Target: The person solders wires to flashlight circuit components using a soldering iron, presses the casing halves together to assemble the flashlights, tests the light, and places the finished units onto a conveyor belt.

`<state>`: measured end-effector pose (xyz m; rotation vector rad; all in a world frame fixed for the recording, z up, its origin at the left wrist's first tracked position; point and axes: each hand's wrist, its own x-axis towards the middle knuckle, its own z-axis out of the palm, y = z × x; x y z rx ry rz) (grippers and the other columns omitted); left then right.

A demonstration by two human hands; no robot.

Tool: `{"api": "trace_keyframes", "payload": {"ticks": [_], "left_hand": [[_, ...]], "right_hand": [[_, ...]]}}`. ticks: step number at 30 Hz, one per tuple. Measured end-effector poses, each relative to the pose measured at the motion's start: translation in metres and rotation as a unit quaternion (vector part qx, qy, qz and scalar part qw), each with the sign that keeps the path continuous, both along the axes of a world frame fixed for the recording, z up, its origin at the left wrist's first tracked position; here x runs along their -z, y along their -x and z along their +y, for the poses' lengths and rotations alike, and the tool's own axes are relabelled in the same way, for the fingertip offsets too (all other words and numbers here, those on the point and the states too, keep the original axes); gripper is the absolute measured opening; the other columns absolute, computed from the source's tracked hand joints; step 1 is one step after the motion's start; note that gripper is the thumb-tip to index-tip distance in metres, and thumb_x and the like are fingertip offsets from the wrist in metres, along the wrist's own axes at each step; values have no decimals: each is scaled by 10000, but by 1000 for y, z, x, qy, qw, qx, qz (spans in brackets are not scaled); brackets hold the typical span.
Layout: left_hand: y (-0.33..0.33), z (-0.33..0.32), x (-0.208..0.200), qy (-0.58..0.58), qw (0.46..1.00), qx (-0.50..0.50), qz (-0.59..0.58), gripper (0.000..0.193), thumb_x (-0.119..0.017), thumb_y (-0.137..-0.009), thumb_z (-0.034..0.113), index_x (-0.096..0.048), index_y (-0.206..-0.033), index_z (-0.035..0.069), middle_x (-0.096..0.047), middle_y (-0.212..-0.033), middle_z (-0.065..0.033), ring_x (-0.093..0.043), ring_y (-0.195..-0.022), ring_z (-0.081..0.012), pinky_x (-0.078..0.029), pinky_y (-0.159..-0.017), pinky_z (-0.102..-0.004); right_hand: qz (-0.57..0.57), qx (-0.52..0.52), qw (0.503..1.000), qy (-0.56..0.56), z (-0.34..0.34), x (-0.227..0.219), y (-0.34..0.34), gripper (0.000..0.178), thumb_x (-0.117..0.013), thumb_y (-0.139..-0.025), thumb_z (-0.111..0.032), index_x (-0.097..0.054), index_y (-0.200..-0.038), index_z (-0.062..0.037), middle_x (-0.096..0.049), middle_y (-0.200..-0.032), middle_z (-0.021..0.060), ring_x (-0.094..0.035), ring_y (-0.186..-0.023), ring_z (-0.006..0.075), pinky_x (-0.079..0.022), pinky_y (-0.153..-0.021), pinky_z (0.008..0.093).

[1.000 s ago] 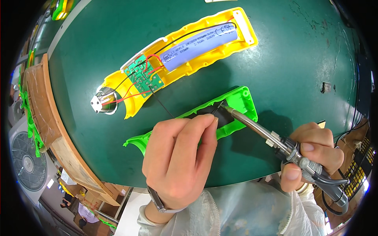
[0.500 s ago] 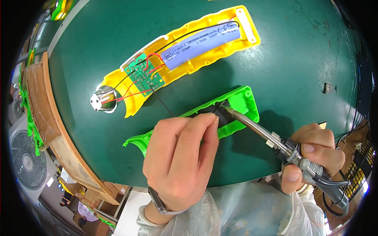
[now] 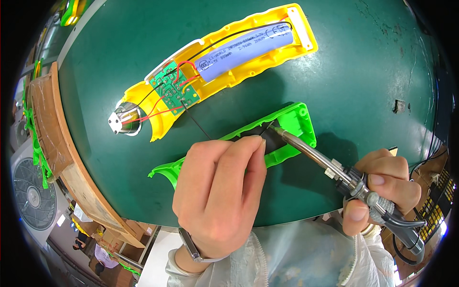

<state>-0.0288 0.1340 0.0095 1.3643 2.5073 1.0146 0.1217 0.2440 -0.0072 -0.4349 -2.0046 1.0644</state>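
My left hand (image 3: 220, 191) pinches a thin black wire (image 3: 196, 123) that runs from the green circuit board (image 3: 174, 90). The wire's end sticks out past my fingertips, close to the tip of a soldering iron (image 3: 311, 152). My right hand (image 3: 382, 186) is closed round the iron's handle. Below my left fingers lies a green plastic shell half (image 3: 300, 125) with a dark lining, partly hidden by the hand. Farther off, a yellow shell half (image 3: 229, 79) holds the board, a purple cylindrical battery (image 3: 244, 52) and a silver lamp head (image 3: 126, 119), joined by red and black wires.
All this lies on a dark green tabletop (image 3: 354, 71). A wooden-edged shelf (image 3: 91, 186) with a cardboard box borders the left side, with a fan (image 3: 33, 191) beyond it. Black cables (image 3: 432, 138) and a yellow crate (image 3: 442, 191) are at the right edge.
Both hands hold nearly the same pose. The soldering iron and right hand have shifted very slightly; the yellow and green shells appear a little higher in the picture.
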Motion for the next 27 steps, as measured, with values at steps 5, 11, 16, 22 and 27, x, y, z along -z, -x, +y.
{"api": "trace_keyframes", "payload": {"ticks": [5,11,16,22,27], "left_hand": [[0,0,0,1,1000,-2,-1,253,-755,-622,-110,-665,-835,-8,-535,-727,-87,-545,-576,-214,-437,-496,-297],[-1,-1,0,4,1000,-7,0,246,-751,-639,-110,-673,-841,7,-543,-743,-71,-515,-567,-173,-421,-490,-271],[-2,-1,0,15,1000,-10,1,230,-744,-682,-106,-686,-855,34,-558,-777,-41,-457,-554,-92,-390,-483,-220],[-2,-1,1,7,1000,-9,2,233,-746,-680,-107,-686,-855,34,-554,-776,-40,-454,-550,-89,-387,-480,-220],[-2,-1,0,11,1000,-12,3,235,-746,-680,-109,-685,-857,33,-554,-776,-42,-455,-547,-88,-386,-477,-219]], "right_hand": [[13,-6,1000,7,0,1,-2,435,-747,-792,-289,-466,-989,-22,-488,-736,112,-391,-488,139,-342,-437,272],[9,-6,1000,1,0,2,-3,432,-748,-790,-282,-467,-991,-22,-485,-740,113,-390,-494,141,-341,-439,273],[4,-5,1000,-6,0,1,-1,429,-748,-791,-285,-465,-987,-28,-486,-743,117,-384,-490,140,-338,-437,271],[-10,-7,1000,-5,0,-2,0,431,-746,-796,-292,-457,-989,-37,-481,-751,114,-378,-490,138,-328,-428,271],[-9,-11,1000,-9,-1,-2,1,432,-745,-798,-296,-457,-990,-38,-480,-750,113,-382,-493,140,-332,-425,273]]}}
